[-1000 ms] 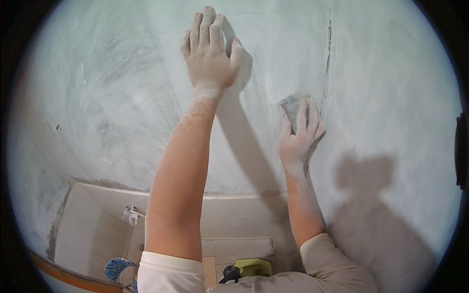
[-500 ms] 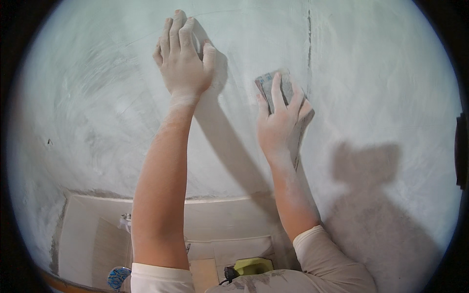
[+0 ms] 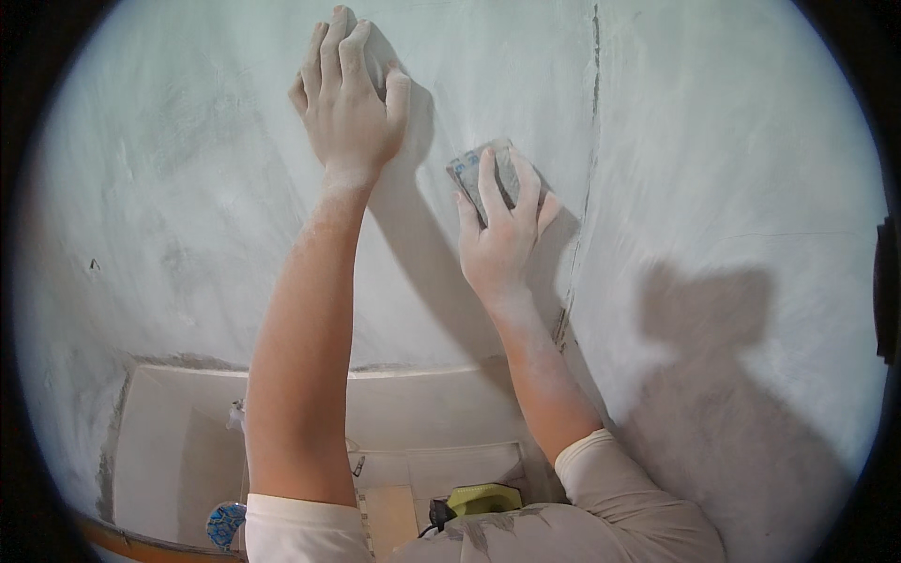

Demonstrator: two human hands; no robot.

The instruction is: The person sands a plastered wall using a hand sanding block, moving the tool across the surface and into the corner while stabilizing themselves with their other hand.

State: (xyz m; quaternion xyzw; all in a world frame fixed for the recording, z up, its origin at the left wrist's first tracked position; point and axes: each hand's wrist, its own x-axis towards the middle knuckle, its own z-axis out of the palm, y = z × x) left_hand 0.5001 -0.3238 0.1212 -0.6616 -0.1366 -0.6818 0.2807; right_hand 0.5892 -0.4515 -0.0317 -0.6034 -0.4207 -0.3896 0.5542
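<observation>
My left hand [image 3: 352,117] leans against the dusty, pale plastered wall [image 3: 225,188], its fingers stretched upward and the thumb apart. Nothing shows in it. To its right and somewhat lower, my right hand [image 3: 497,244] presses a folded piece of grey sandpaper [image 3: 466,171] with blue print on its back to the wall. Its fingers spread over the sandpaper, and the thumb side hides part of it. Whether a block lies underneath, I cannot tell. White dust coats both hands and wrists.
A dark vertical crack [image 3: 595,70] runs down the wall right of my right hand. Below is a recess with a pale ledge [image 3: 432,389]. Near my body are a yellow-green object [image 3: 483,497] with a black part and a blue patterned round thing [image 3: 225,524]. My shadow [image 3: 709,375] falls at right.
My right hand has slid left and slightly down along the wall with the sandpaper, away from the crack. My left hand has shifted slightly up and left.
</observation>
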